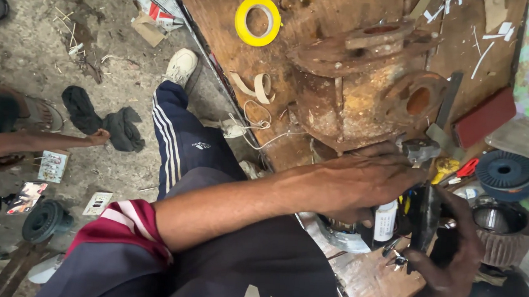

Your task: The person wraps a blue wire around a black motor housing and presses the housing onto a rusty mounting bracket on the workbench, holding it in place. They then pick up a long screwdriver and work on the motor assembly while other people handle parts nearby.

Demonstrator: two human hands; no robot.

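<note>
The person leans over the wooden bench (323,22) with both hands low at its near edge. The left hand (361,180) lies palm down, fingers spread and loosely curled over a small cluster of parts, a white cylinder (385,220) like a capacitor showing just beneath it; whether the fingers actually pinch anything I cannot tell. The right hand (449,260) comes up from below and is wrapped around a flat dark metal piece (428,216), held upright between the two hands. That piece looks stiff and thin-edged, probably greasy, so a grip across its flat faces seems safer than one on the edges. The white cylinder looks light and smooth, with thin wires near it that would likely tear if tugged; taking it by the body seems best. Just behind the hands sits a big rusty pump housing (361,93), surely heavy and rough, best taken hold of at its flanges. A yellow tape roll (258,20) lies farther back, blue grinding discs (506,173) to the right, and a ribbed motor part (506,230) beside the right hand.
</note>
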